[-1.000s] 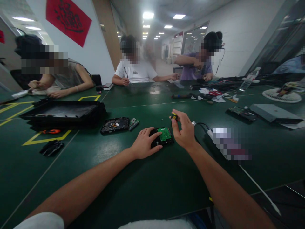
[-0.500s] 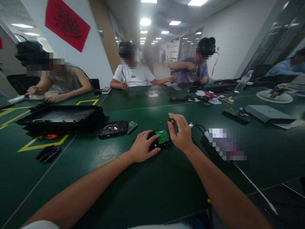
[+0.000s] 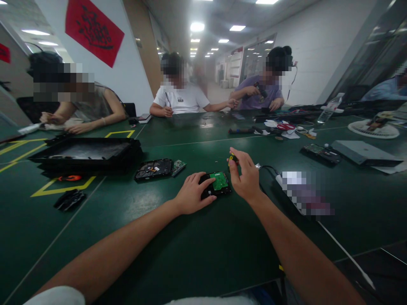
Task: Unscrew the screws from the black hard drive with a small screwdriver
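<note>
A black hard drive (image 3: 224, 188) with a green circuit board (image 3: 220, 181) on its upper face lies on the table before me. My left hand (image 3: 195, 195) grips its left side, thumb along the near edge and a finger reaching over the board. Just beyond the drive's right edge, my right hand (image 3: 244, 176) pinches a small screwdriver (image 3: 233, 157) with a yellow-and-black handle. Its tip is too fine to make out. Left of the drive sit another hard drive (image 3: 153, 170) and a loose circuit board (image 3: 179, 167).
Black trays (image 3: 84, 152) are stacked at the left, near a black bag (image 3: 70, 199). A power strip (image 3: 294, 195), partly blurred, lies right with its cable. Farther right are another drive (image 3: 320, 154), a grey metal case (image 3: 365, 153) and a bottle (image 3: 329, 109). Several people sit across the table.
My right hand with the screwdriver has shifted slightly right, away from the drive. My left hand keeps its hold. The whole view has moved a little; a person opposite has turned a power tool.
</note>
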Demonstrator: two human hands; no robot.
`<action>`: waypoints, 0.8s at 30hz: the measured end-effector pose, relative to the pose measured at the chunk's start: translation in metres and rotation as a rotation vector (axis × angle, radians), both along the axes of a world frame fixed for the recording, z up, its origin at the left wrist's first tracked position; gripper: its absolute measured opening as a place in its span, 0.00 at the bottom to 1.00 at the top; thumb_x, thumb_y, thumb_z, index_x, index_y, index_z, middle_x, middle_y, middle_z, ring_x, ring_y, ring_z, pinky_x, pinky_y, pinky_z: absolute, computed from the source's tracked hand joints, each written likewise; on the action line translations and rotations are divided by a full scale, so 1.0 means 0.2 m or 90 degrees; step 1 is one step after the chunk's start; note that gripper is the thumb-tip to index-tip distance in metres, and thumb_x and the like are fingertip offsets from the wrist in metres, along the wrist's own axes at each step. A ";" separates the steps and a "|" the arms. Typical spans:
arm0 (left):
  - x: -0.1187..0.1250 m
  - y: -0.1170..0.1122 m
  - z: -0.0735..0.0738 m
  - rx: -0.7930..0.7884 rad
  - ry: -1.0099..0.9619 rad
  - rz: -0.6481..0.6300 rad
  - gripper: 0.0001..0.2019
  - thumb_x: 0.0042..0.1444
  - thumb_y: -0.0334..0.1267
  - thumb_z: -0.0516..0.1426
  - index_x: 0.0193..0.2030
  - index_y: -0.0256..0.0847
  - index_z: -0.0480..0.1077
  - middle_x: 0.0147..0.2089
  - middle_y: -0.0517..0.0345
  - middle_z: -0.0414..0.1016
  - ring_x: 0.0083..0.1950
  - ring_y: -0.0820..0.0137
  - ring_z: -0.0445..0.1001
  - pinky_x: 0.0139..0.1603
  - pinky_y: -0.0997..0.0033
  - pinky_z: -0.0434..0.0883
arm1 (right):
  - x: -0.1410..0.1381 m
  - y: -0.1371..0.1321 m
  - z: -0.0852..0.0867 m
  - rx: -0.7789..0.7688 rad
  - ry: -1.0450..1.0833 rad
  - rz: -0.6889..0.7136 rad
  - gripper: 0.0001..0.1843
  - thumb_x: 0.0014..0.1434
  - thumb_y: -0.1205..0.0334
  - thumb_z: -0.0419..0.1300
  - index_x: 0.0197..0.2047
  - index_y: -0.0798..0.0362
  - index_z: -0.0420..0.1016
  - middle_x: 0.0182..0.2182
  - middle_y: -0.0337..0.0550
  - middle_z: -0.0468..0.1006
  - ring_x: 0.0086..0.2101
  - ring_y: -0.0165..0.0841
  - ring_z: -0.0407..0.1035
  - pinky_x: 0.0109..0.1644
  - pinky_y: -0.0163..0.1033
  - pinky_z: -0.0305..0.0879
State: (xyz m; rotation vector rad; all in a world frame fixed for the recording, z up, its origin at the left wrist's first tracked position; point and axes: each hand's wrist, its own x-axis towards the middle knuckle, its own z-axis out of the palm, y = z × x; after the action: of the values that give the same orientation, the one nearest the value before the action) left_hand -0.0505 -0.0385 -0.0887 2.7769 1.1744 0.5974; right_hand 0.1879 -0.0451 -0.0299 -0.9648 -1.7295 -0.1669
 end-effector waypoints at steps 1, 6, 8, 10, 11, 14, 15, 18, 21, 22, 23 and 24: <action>0.00 0.00 0.00 -0.001 0.000 0.000 0.34 0.64 0.61 0.57 0.73 0.51 0.62 0.71 0.42 0.59 0.69 0.44 0.61 0.68 0.37 0.62 | 0.00 0.00 0.00 -0.002 0.003 0.001 0.20 0.72 0.61 0.54 0.65 0.45 0.68 0.54 0.50 0.77 0.51 0.41 0.74 0.55 0.51 0.76; 0.00 0.00 0.01 -0.003 0.005 0.003 0.34 0.64 0.61 0.57 0.73 0.50 0.62 0.71 0.41 0.59 0.69 0.44 0.61 0.68 0.37 0.62 | 0.00 0.00 0.00 0.013 0.021 -0.038 0.16 0.68 0.55 0.63 0.57 0.46 0.72 0.47 0.48 0.77 0.44 0.40 0.75 0.45 0.47 0.78; 0.00 -0.01 0.01 -0.004 0.006 0.001 0.34 0.64 0.61 0.57 0.73 0.50 0.62 0.71 0.41 0.59 0.69 0.45 0.62 0.68 0.37 0.62 | 0.00 0.00 0.00 0.016 0.021 -0.047 0.16 0.67 0.55 0.64 0.56 0.46 0.73 0.46 0.47 0.76 0.43 0.39 0.75 0.44 0.46 0.77; 0.00 -0.01 0.01 -0.004 0.004 0.001 0.34 0.64 0.61 0.57 0.73 0.50 0.62 0.71 0.41 0.59 0.69 0.45 0.61 0.68 0.37 0.62 | 0.00 0.00 0.01 0.019 0.016 -0.049 0.16 0.68 0.56 0.63 0.58 0.45 0.74 0.46 0.48 0.75 0.44 0.39 0.74 0.47 0.47 0.77; 0.00 -0.01 0.01 -0.004 0.003 0.001 0.34 0.64 0.60 0.57 0.73 0.50 0.62 0.71 0.41 0.59 0.69 0.44 0.61 0.68 0.37 0.62 | 0.00 0.00 0.01 0.020 0.010 -0.045 0.17 0.69 0.57 0.61 0.59 0.45 0.73 0.47 0.48 0.75 0.45 0.39 0.74 0.49 0.48 0.77; 0.00 -0.01 0.01 -0.004 0.003 0.004 0.34 0.64 0.60 0.57 0.73 0.50 0.63 0.71 0.41 0.59 0.70 0.44 0.61 0.68 0.37 0.62 | 0.00 0.00 0.00 0.019 -0.006 -0.008 0.20 0.72 0.62 0.54 0.65 0.46 0.69 0.53 0.50 0.77 0.52 0.41 0.74 0.57 0.52 0.74; 0.00 -0.01 0.02 -0.005 0.005 0.004 0.34 0.64 0.60 0.57 0.73 0.50 0.62 0.71 0.41 0.59 0.70 0.44 0.61 0.68 0.37 0.62 | -0.01 0.00 0.00 0.016 -0.009 0.004 0.21 0.72 0.63 0.52 0.66 0.46 0.68 0.55 0.51 0.77 0.54 0.41 0.73 0.60 0.53 0.73; 0.00 -0.01 0.02 -0.007 0.015 0.005 0.34 0.65 0.61 0.56 0.73 0.49 0.62 0.71 0.40 0.58 0.70 0.44 0.60 0.68 0.38 0.62 | -0.01 0.00 0.00 0.012 -0.001 0.008 0.20 0.72 0.61 0.54 0.65 0.46 0.69 0.55 0.51 0.77 0.54 0.42 0.73 0.59 0.53 0.74; 0.00 -0.01 0.02 -0.005 0.014 0.007 0.34 0.65 0.61 0.56 0.73 0.49 0.62 0.71 0.40 0.58 0.70 0.44 0.60 0.69 0.38 0.61 | -0.01 0.00 0.00 0.029 0.012 -0.028 0.17 0.68 0.58 0.60 0.59 0.46 0.73 0.49 0.50 0.78 0.49 0.43 0.74 0.52 0.51 0.77; 0.00 -0.01 0.02 -0.006 0.012 0.006 0.34 0.64 0.61 0.56 0.73 0.49 0.62 0.71 0.40 0.58 0.70 0.44 0.60 0.69 0.38 0.61 | 0.00 0.00 0.00 0.035 0.015 -0.037 0.16 0.68 0.58 0.61 0.58 0.46 0.74 0.47 0.50 0.77 0.48 0.42 0.74 0.50 0.51 0.77; 0.00 -0.01 0.02 -0.008 0.009 0.005 0.34 0.64 0.61 0.57 0.73 0.49 0.62 0.71 0.40 0.59 0.70 0.44 0.60 0.68 0.38 0.62 | 0.00 0.00 0.00 0.039 0.015 -0.041 0.15 0.68 0.58 0.61 0.57 0.46 0.74 0.47 0.50 0.78 0.48 0.42 0.74 0.50 0.51 0.77; 0.00 -0.01 0.02 -0.010 0.006 0.003 0.34 0.64 0.61 0.57 0.73 0.50 0.62 0.71 0.41 0.59 0.70 0.44 0.60 0.68 0.38 0.62 | 0.00 0.00 0.01 0.039 0.014 -0.038 0.15 0.69 0.60 0.60 0.58 0.46 0.74 0.48 0.50 0.78 0.48 0.42 0.74 0.51 0.51 0.77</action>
State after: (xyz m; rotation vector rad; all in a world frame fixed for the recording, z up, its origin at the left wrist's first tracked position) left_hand -0.0503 -0.0405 -0.0849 2.7684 1.1831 0.5738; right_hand 0.1881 -0.0451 -0.0286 -0.9703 -1.6676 -0.2450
